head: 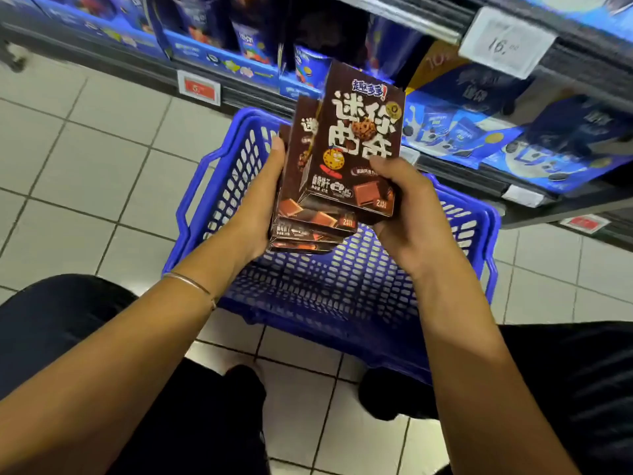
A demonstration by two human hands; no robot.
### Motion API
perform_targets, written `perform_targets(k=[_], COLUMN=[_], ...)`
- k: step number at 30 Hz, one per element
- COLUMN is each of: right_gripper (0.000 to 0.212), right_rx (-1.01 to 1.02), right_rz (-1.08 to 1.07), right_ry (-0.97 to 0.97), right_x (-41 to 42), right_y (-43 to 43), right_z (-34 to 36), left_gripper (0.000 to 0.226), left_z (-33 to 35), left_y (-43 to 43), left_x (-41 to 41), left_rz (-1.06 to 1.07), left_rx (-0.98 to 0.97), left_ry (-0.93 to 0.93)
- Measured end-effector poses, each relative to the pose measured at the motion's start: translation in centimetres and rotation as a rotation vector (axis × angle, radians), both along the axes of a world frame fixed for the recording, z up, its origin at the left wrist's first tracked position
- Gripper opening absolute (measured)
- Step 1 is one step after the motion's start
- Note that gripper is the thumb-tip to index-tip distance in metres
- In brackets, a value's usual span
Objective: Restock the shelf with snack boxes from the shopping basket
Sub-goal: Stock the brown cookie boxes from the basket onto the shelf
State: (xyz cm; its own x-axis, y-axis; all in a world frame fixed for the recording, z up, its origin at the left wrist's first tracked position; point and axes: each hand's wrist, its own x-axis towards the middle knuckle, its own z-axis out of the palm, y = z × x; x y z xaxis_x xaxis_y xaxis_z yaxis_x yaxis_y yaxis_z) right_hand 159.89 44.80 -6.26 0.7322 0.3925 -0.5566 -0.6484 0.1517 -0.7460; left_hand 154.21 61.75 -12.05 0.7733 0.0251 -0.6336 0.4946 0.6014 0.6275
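Above the blue plastic shopping basket [212, 186] I hold a fanned stack of brown chocolate-cookie snack boxes. My right hand [407, 214] grips the front box [359, 132] at its lower right corner, thumb on its face. My left hand [263, 197] cups the left side of the boxes behind [301, 214], fingers hidden at their back. The basket shows no boxes inside where its mesh floor is visible. The shelf [513, 186] runs across the top, close beyond the boxes.
The lower shelves hold blue cookie packs [479, 132] and blue boxes [219, 53], with price tags [503, 42] on the rails. The basket stands on a pale tiled floor [85, 149]. My dark-clothed knees and shoes frame the bottom of the view.
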Motion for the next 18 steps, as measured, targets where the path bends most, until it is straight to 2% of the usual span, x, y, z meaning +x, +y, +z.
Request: perform_targets(k=[2, 3, 7, 13, 16, 18], right_gripper=[0.015, 0.020, 0.056, 0.058, 0.071, 0.060], right_rx=[-0.025, -0.035, -0.053, -0.066, -0.080, -0.069], right_rz=[0.013, 0.016, 0.040, 0.067, 0.049, 0.026], right_ry=[0.036, 0.055, 0.058, 0.021, 0.008, -0.014], right_x=[0.2, 0.3, 0.6, -0.4, -1.4, -1.9], right_y=[-0.3, -0.4, -0.1, 0.5, 0.8, 0.6], right_z=[4.7, 7.3, 19.1, 37.9, 47.4, 53.1], left_gripper=[0.068, 0.066, 0.066, 0.076, 0.078, 0.080], left_z=[4.4, 6.9, 17.8, 34.8, 44.4, 50.2], left_y=[-0.4, -0.5, -0.7, -0.1, 0.0, -0.1], left_x=[-0.5, -0.6, -0.8, -1.7, -2.5, -2.8], left_rz=[0.029, 0.037, 0.078, 0.102, 0.102, 0.075], left_rx=[0.003, 0.002, -0.033, -0.059, -0.087, -0.108], left_ry=[0.021, 0.016, 0.002, -0.033, -0.067, -0.087])
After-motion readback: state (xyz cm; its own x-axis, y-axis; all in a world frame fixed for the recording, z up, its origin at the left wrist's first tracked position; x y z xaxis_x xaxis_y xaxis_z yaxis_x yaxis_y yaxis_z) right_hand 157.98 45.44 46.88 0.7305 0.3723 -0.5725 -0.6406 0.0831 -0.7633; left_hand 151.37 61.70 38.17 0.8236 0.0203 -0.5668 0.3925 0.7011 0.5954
